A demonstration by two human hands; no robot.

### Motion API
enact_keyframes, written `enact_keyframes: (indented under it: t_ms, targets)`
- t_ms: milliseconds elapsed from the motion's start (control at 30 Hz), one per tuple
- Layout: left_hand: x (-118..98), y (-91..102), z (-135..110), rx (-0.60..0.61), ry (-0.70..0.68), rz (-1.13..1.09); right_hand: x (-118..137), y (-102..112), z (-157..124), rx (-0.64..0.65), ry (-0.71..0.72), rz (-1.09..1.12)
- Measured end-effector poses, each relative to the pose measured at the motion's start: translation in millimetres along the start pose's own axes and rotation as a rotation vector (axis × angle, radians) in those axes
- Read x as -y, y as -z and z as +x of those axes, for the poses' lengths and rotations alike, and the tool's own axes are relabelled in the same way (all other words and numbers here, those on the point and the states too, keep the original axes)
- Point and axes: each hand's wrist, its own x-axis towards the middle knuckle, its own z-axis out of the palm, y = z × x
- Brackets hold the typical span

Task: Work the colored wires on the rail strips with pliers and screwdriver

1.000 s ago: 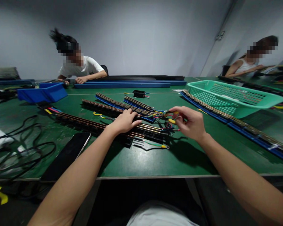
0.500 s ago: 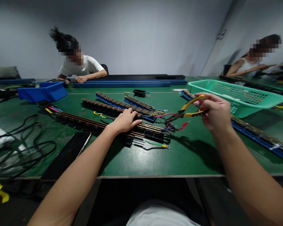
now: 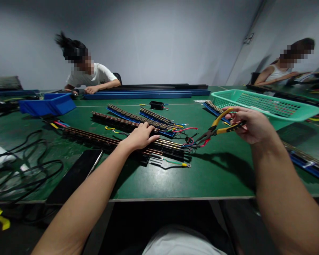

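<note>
My left hand (image 3: 141, 136) lies across a black rail strip with copper bars (image 3: 172, 146), fingers draped over it and thumb stretched out. My right hand (image 3: 251, 124) grips yellow-handled pliers (image 3: 215, 129), their handles spread apart. The plier jaws are at the thin wires by the strip's right end, close to a red wire piece (image 3: 206, 142); whether they pinch a wire I cannot tell. Below the strip lies a green wire with a ring terminal (image 3: 184, 164). Beyond my left hand are shorter blue-based rail strips (image 3: 154, 115) with coloured wires.
A green basket (image 3: 271, 115) stands at the right, beside another blue-based strip (image 3: 308, 164). At the left are a blue bin (image 3: 48, 105), a phone (image 3: 76, 173) and tangled black cables (image 3: 39, 159). Long blue bars (image 3: 138, 95) lie at the back. Two people sit across the table.
My right hand and the pliers have moved right and slightly down; the jaws have shifted from the red wire's upper part toward the lower red piece. My left hand stays on the strip.
</note>
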Motion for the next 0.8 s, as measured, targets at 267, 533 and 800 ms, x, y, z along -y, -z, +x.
enact_keyframes:
  t_ms: [267, 533, 800]
  targets:
    - [-2, 0.7, 0, 0.005, 0.006, 0.01, -2, 1, 1, -0.012, -0.013, -0.013]
    - [-1, -0.1, 1, 0.007, 0.01, 0.012, -5, -7, -3, 0.031, 0.002, -0.047]
    - [-1, -0.4, 1, 0.002, 0.004, 0.018, -18, -22, -7, 0.088, 0.4, -0.037]
